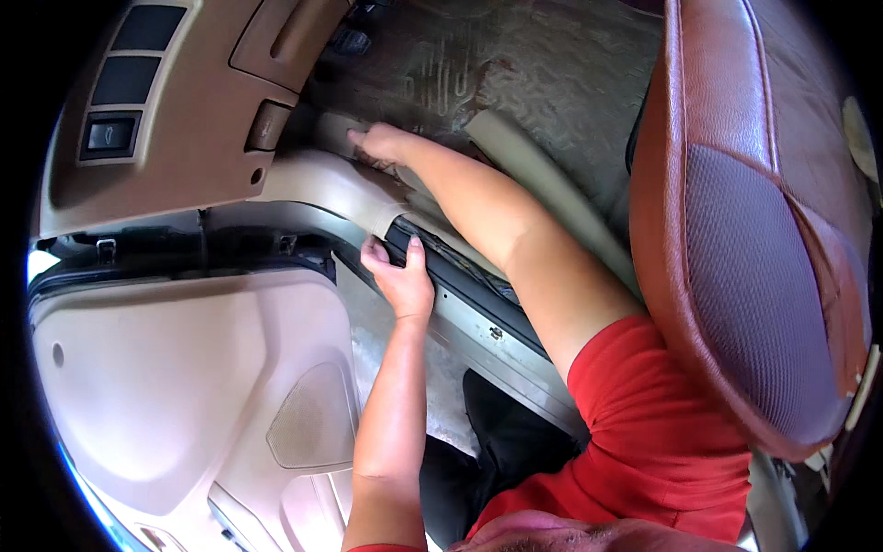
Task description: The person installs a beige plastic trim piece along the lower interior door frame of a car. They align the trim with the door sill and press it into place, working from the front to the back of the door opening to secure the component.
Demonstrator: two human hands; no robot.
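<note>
Rests the left hand (405, 281) with thumb and fingers spread at the outer edge of the beige trim (336, 189); reaches with the right hand (383, 145) to its inner edge, cannot tell whether pinching. Has it between both, with its long axis along the door sill (471, 318), its end toward the seat (658, 276) nearer the left hand.

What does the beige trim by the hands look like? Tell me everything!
The trim is pale beige, smooth and curved, and looks like hard plastic. It bends from below the dashboard along the door opening and ends beside a dark channel. Its far inner part is in shadow. The left hand is at its near end, and the right hand is by its inner side; whether either touches it is hard to tell.
</note>
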